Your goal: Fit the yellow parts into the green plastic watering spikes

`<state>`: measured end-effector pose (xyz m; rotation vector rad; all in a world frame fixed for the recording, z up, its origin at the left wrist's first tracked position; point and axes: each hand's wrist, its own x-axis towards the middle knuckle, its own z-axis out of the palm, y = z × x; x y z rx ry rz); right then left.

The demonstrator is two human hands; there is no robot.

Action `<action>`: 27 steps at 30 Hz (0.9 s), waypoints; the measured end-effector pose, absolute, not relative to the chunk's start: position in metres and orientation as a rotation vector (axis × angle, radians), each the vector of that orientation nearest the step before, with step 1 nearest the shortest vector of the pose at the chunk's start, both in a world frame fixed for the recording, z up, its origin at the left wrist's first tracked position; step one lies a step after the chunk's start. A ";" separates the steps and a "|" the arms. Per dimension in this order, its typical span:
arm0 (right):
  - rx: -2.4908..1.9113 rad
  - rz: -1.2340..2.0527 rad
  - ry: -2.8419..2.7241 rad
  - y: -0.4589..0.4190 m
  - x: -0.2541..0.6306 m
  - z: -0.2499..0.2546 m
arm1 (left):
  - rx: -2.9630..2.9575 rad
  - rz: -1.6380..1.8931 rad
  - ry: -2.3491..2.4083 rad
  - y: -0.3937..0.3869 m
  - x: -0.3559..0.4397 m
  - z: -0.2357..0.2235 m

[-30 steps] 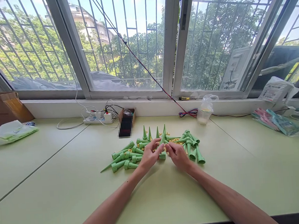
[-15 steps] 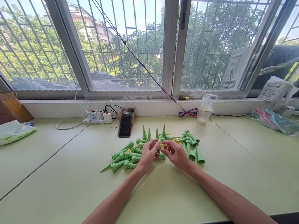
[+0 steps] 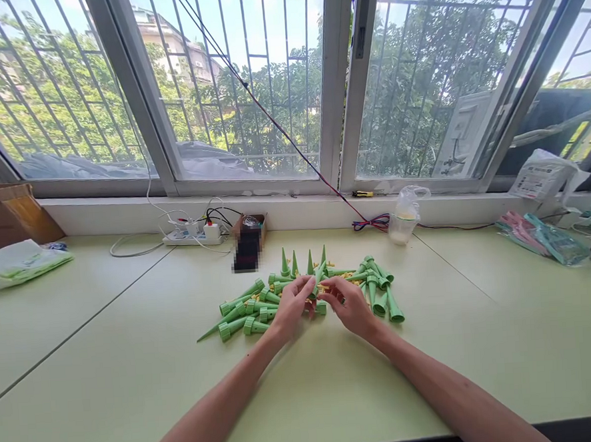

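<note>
In the head view my left hand (image 3: 291,306) is closed around a green plant watering spike (image 3: 321,271), its pointed end tilted up and away. My right hand (image 3: 349,304) pinches a small yellow valve piece (image 3: 323,288) right beside that spike; whether the two touch is too small to tell. Green spikes with ribbed caps (image 3: 234,328) lie in a heap by my left hand. More spikes (image 3: 380,289) lie to the right, wide ends toward me. Several stand point up behind my hands, such as one spike (image 3: 284,263). Small yellow pieces (image 3: 349,274) are scattered among them, partly hidden.
At the back of the pale green table (image 3: 306,387) are a power strip (image 3: 192,236) with cables, a small box (image 3: 256,230) and a plastic cup in a bag (image 3: 402,224). Bagged items (image 3: 541,239) lie far right. A white-green packet (image 3: 25,261) is at left.
My hands stay in nearly the same place, with only a slight shift of the fingers around the spike and yellow piece. The view has moved very slightly.
</note>
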<state>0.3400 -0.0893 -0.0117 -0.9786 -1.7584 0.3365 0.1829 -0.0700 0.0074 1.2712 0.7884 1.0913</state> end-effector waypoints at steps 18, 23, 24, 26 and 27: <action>-1.010 0.316 -1.741 -0.091 0.341 -0.011 | 1.320 1.039 0.767 -0.071 0.183 0.004; -1.003 0.346 -1.717 -0.091 0.341 -0.011 | 1.371 1.043 0.751 -0.073 0.184 0.006; -1.007 0.347 -1.717 -0.091 0.341 -0.011 | 1.384 1.043 0.750 -0.073 0.184 0.005; -1.015 0.347 -1.717 -0.091 0.341 -0.010 | 1.407 1.045 0.745 -0.072 0.184 0.003; -1.020 0.343 -1.719 -0.091 0.341 -0.010 | 1.420 1.045 0.740 -0.072 0.184 0.003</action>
